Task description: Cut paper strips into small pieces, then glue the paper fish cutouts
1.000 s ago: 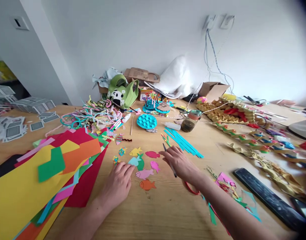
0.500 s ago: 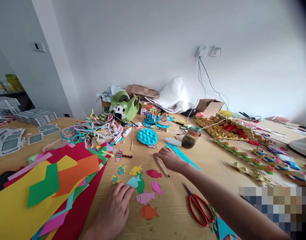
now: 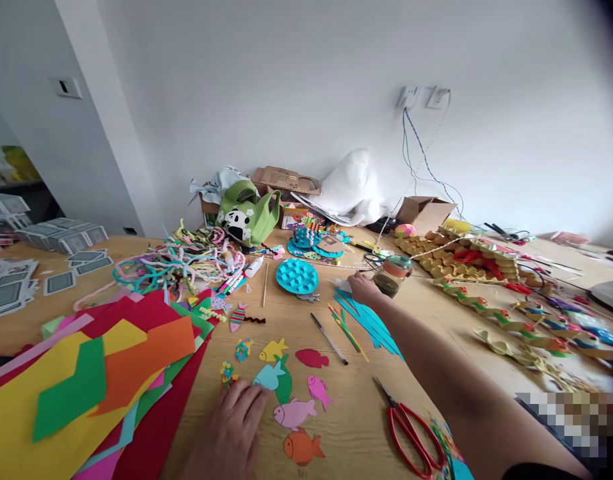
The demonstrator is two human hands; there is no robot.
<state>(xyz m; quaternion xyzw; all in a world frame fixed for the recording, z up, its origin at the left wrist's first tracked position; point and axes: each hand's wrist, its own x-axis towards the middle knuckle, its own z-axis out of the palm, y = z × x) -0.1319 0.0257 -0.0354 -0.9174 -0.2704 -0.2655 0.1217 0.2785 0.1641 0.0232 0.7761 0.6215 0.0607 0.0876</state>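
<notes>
Bent fingers of my left hand (image 3: 236, 417) rest low on the table, fingertips closed at the tail end of a light blue paper fish (image 3: 269, 377). That fish overlaps a green paper fish (image 3: 284, 383). Around them lie a yellow fish (image 3: 273, 350), a red fish (image 3: 312, 358), a pink fish (image 3: 317, 392), a lilac fish (image 3: 293, 414) and an orange fish (image 3: 302, 447). Stretched far forward, my right hand (image 3: 366, 289) closes over a small translucent bottle (image 3: 342, 285), mostly hidden, beside the glass jar (image 3: 392, 275). A pen (image 3: 329, 339) lies loose.
Red-handled scissors (image 3: 409, 427) lie under my right forearm. Coloured paper sheets (image 3: 136, 367) fill the left side, with pipe cleaners (image 3: 181, 257) behind. Blue paper strips (image 3: 369, 320), thin coloured strips (image 3: 347, 328) and a blue textured disc (image 3: 297, 276) occupy the middle. Egg-carton pieces (image 3: 496, 313) spread right.
My right hand has moved away from the pen, forward and right to the bottle by the jar. Thin coloured strips now show where the arm was. My left hand stays by the light blue fish.
</notes>
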